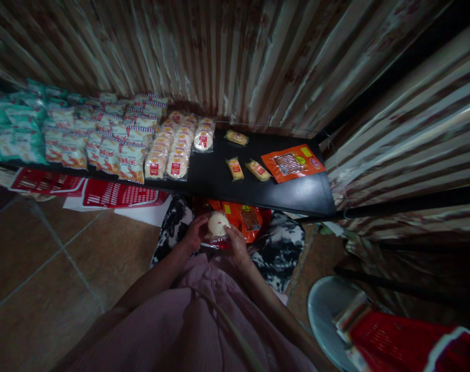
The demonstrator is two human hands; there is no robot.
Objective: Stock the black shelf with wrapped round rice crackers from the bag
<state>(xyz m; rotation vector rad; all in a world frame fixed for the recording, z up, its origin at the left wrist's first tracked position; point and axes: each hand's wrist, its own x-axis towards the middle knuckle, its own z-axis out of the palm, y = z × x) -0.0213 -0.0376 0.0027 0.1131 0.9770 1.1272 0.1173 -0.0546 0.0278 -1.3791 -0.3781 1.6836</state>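
Between my two hands, above my lap, is a round white cake in a clear wrapper point(218, 224). My right hand point(236, 242) grips its right edge, the thumb lying on top. On the other side my left hand point(197, 233) closes on the left edge of the wrapping. Under and behind the cake, a red basket on my lap holds an orange snack packet point(251, 222). Similar wrapped round cakes point(177, 160) stand in rows on the black shelf point(235, 191) in front of me, with one shorter row point(203, 137) to their right.
White snack bags point(131, 155) and teal bags point(28, 139) crowd the shelf's left. Small yellow packets point(235, 169) and an orange packet point(295, 163) lie at its right. Red baskets point(122, 194) sit below. A grey tub point(322, 305) and a red basket point(405, 338) are at my right.
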